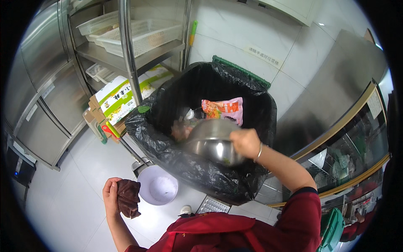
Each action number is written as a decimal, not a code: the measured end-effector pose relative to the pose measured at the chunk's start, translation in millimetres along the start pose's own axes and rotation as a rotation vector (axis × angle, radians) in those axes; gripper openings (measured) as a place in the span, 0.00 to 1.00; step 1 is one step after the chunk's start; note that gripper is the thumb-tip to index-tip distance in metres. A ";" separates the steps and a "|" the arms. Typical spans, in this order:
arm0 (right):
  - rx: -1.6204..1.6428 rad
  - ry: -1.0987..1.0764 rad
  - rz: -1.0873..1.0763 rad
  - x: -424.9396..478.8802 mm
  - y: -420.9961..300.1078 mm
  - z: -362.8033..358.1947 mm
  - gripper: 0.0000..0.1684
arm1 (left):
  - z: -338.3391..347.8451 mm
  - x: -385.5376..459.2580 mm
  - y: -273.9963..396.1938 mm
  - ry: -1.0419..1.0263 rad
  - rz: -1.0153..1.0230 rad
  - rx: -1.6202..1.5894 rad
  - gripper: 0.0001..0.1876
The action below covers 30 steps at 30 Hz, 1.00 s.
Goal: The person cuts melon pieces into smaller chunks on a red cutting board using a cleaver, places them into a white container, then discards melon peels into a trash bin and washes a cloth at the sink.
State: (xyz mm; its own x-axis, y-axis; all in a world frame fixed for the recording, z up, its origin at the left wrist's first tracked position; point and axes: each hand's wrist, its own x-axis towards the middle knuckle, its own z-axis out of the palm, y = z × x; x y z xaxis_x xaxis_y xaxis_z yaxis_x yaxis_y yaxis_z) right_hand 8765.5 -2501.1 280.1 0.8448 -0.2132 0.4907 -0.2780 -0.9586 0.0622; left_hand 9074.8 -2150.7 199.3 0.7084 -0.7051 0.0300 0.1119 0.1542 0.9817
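My right hand (246, 143) grips the edge of a stainless steel bowl (214, 148), which is tipped over the near part of a large bin lined with a black plastic bag (207, 176). Beyond the bowl, blurred food scraps (182, 128) and a pink printed food packet (224, 110) are in the bin. A small green bit (226, 161) shows on the bowl. Off to the left, above the floor, my left hand (110, 195) holds a dark brown cloth (128, 198). A green leaf (144, 109) rests on the liner's left rim.
A pale bucket (157, 186) stands on the tiled floor by the bin. Left are a metal shelf rack (148, 58) with white plastic baskets (141, 36), a printed carton (121, 97) and a long-handled tool (132, 151). A glass-fronted cabinet (346, 148) flanks the right side.
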 end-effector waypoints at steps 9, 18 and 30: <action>-0.188 0.441 0.200 25.4 26.8 -52.8 0.07 | 13.6 6.3 -0.9 -0.046 -0.005 0.013 0.12; 0.057 0.593 0.581 -39.2 -0.9 -76.1 0.08 | 56.5 15.1 -10.6 -0.495 -0.045 0.188 0.11; 0.564 1.762 1.204 -253.3 -107.4 -199.4 0.10 | 174.6 -40.8 41.3 -0.748 0.024 0.182 0.22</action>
State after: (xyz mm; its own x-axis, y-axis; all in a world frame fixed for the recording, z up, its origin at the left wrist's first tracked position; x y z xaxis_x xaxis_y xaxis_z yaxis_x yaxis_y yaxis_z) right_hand 8490.2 -2306.5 322.4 -0.8184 -0.5484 0.1718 0.1982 -0.5500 -0.8113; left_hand 8928.8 -2236.3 271.5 0.0421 -0.9933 0.1077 -0.0601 0.1051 0.9926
